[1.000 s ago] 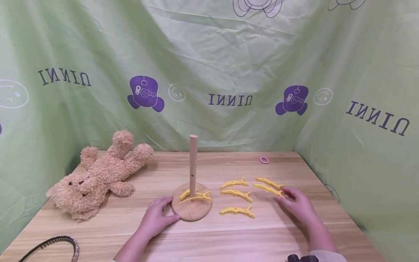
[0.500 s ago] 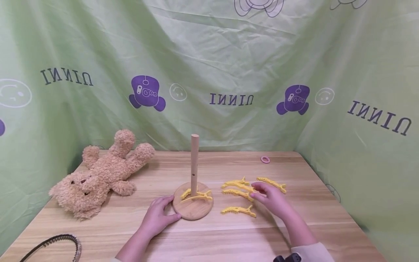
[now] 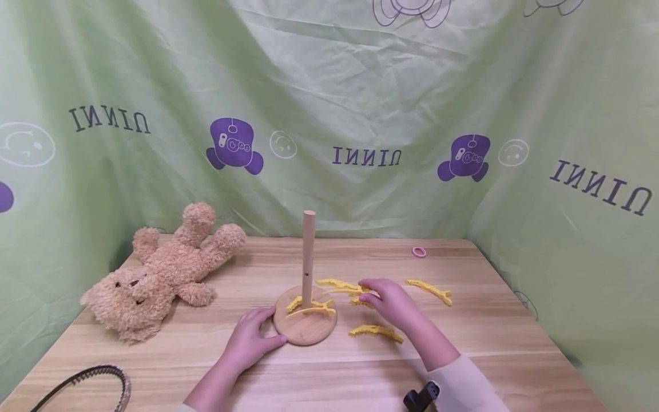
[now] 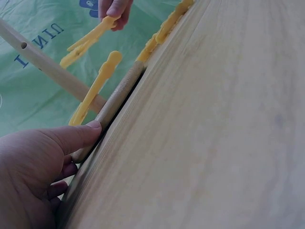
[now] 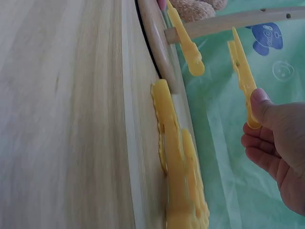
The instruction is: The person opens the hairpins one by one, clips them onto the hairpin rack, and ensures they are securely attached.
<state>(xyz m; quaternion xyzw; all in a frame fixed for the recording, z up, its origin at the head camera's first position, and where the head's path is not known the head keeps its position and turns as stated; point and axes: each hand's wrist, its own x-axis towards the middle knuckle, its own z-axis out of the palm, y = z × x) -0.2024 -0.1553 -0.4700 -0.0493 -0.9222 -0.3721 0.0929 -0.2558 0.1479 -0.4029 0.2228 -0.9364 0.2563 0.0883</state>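
My left hand [image 3: 253, 337] grips the rim of a round wooden base [image 3: 306, 332] with an upright post [image 3: 308, 252]. Its thumb lies on top in the left wrist view. A yellow alligator hair clip [image 3: 324, 309] lies on the base around the foot of the post. Between thumb and fingers, my right hand [image 3: 393, 306] pinches another yellow hair clip [image 5: 245, 71] by its end, raised just right of the post. Under and beside this hand are more yellow clips on the table, one [image 3: 376, 332] in plain sight, others partly hidden.
One yellow hair clip [image 3: 429, 290] lies farther right, and a pink ring [image 3: 419, 252] near the back edge. A teddy bear [image 3: 175, 269] lies on the left. A dark toothed headband [image 3: 98, 372] is at the front left. Green cloth [image 3: 329, 114] hangs around the wooden table.
My right hand has carried the pinched hair clip leftward, from beside the far-right clip to close by the post. The left hand stays on the base. The view has shifted slightly.
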